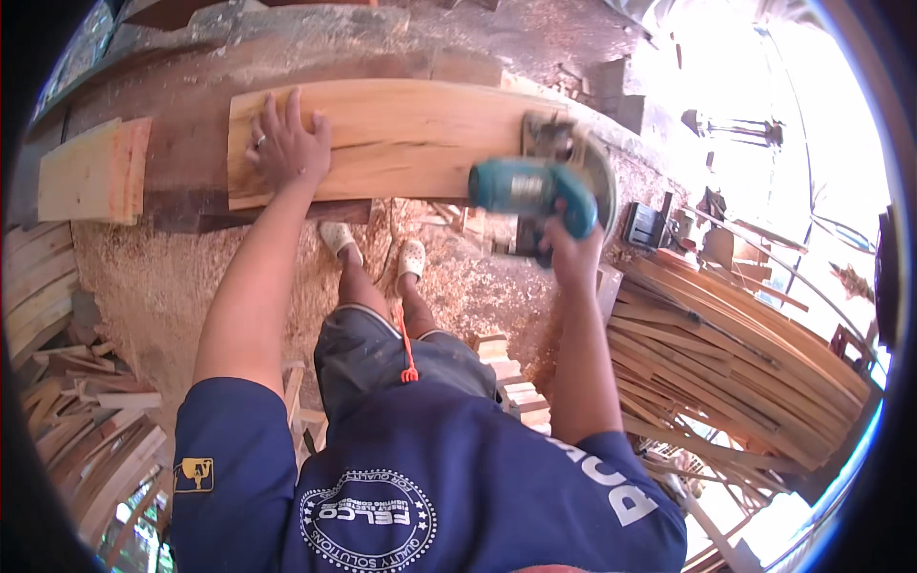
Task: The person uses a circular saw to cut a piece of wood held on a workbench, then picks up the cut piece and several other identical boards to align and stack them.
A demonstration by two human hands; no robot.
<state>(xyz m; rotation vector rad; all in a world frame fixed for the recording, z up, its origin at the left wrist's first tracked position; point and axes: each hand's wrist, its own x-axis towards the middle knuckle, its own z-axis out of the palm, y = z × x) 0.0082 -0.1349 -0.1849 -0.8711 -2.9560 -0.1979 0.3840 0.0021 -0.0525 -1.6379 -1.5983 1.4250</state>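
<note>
A long pale wooden board (pixel 401 134) lies across a darker wooden bench surface. My left hand (pixel 288 143) presses flat on the board near its left end, fingers spread, a ring on one finger. My right hand (pixel 573 229) is wrapped round the rear handle of a teal circular saw (pixel 521 184). The saw sits at the board's right end, its metal base plate over the wood, and its outline is slightly blurred. Its blade is hidden under the guard, so I cannot tell whether it touches the wood.
A short pale offcut (pixel 91 172) lies at the bench's left end. Stacked wood strips (pixel 726 353) fill the right side, and scrap pieces (pixel 91 420) pile up at lower left. Shavings (pixel 191 296) cover the floor round my feet. A black box-like object (pixel 647 225) stands right of the saw.
</note>
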